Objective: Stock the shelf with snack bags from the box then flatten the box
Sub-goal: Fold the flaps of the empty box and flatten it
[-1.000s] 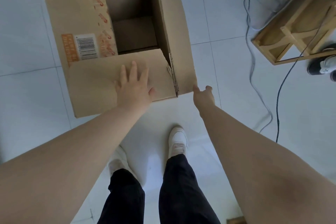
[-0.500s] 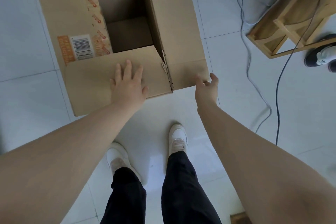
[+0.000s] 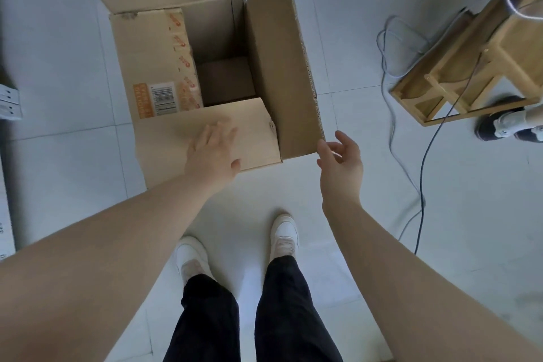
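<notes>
An open brown cardboard box (image 3: 164, 67) stands on the white tiled floor in front of my feet, with nothing visible inside it. Its left flap carries an orange label and a barcode. My left hand (image 3: 213, 151) lies flat with straight fingers on the near flap (image 3: 252, 132). The tall right flap (image 3: 282, 67) stands up. Just past its near corner, my right hand (image 3: 340, 156) hovers with relaxed, slightly curled fingers, holding nothing. No snack bags are in view.
A wooden shelf frame (image 3: 470, 67) stands at the right, with grey and dark cables (image 3: 423, 161) trailing over the floor beside it. Another person's shoe (image 3: 505, 123) is at the far right. White items (image 3: 8, 103) lie at the left edge.
My right hand has let go of the right flap's near corner and moved slightly off it. The view has pulled back, showing more of the box. My left hand stays on the near flap.
</notes>
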